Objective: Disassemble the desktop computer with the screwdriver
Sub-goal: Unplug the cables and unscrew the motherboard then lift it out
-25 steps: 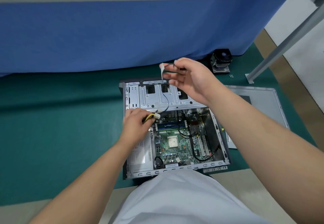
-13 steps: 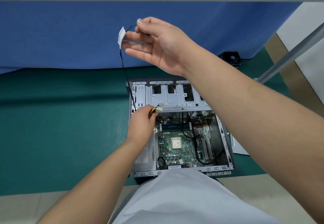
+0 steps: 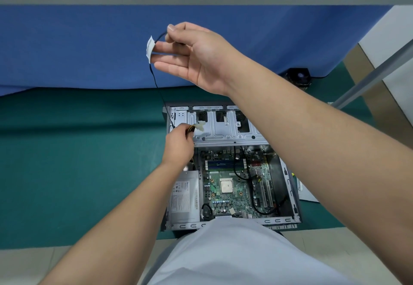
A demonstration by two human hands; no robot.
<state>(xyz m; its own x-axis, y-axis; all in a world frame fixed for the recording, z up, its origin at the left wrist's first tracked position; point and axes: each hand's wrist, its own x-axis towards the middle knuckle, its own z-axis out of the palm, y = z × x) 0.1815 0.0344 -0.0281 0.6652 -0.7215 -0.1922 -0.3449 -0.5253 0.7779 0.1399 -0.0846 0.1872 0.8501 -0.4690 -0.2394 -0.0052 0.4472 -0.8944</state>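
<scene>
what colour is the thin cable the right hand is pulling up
Black, with a white tag near the top; the thin cable shows clearly in the head view.

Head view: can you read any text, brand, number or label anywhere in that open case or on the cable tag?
Nothing can be quoted with confidence.
Power supply label: printed lines and a barcode, too small and blurred to read.
White tag on the black cable: no legible print, seen nearly edge-on.
Motherboard: markings too small to read.
Processor: no readable marking.
</scene>
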